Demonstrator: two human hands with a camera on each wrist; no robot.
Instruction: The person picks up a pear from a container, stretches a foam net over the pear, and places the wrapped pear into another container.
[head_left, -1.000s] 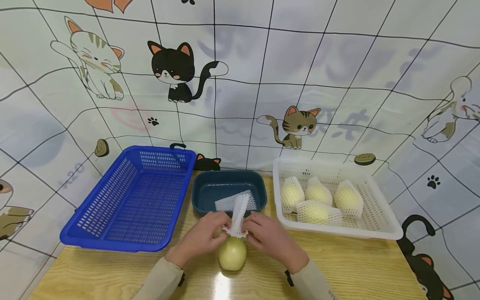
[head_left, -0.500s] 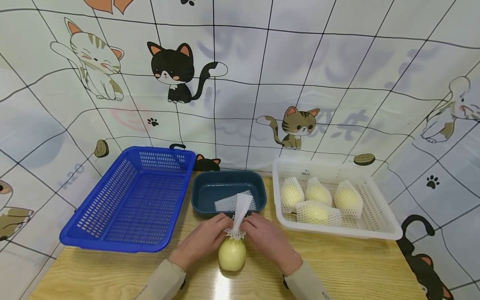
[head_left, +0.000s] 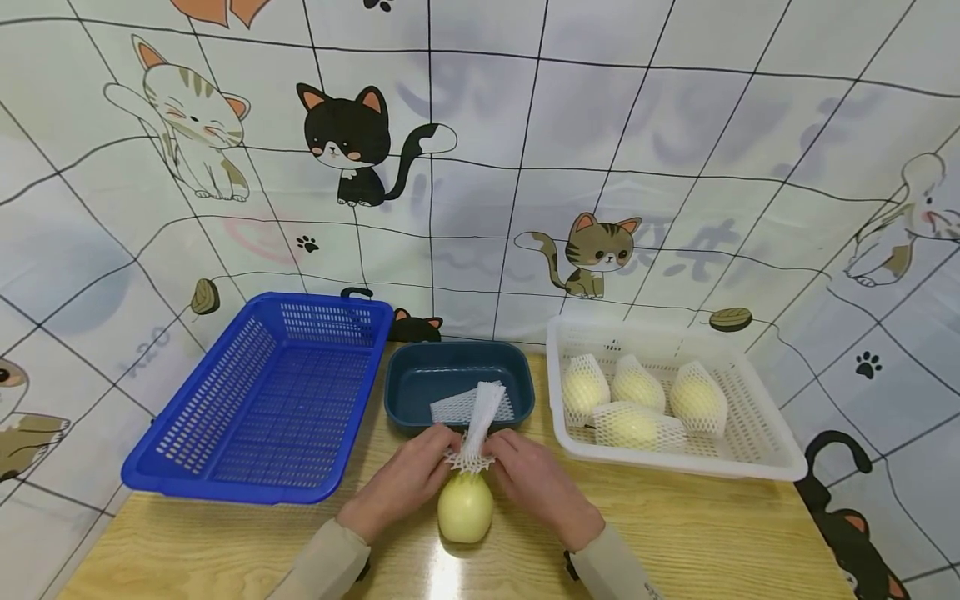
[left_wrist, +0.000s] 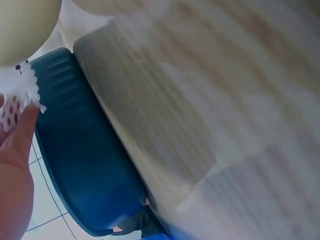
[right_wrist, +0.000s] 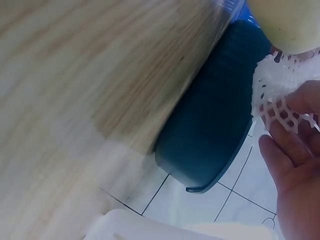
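Observation:
A pale yellow pear (head_left: 465,510) stands upright on the wooden table in the head view, below both hands. Just above its top is a white foam net sleeve (head_left: 483,417), its lower edge spread and its far end narrow. My left hand (head_left: 408,477) pinches the left side of that edge. On the opposite side my right hand (head_left: 538,482) pinches the edge between thumb and fingers; the right wrist view shows the mesh (right_wrist: 286,113) stretched there. Part of the pear (right_wrist: 287,22) appears at that view's upper right. Some fingertips are hidden behind the sleeve in the head view.
Behind the hands sits a dark teal tray (head_left: 401,375) with white foam netting (head_left: 450,407) inside. A blue perforated basket (head_left: 255,400) stands at left. On the right, a white basket (head_left: 750,462) holds several net-wrapped pears (head_left: 636,390). A cat-print cloth (head_left: 480,192) hangs behind.
Both hands have shifted slightly, and the sleeve's lower edge now flares wider above the pear than one second ago. The pear has stayed in place.

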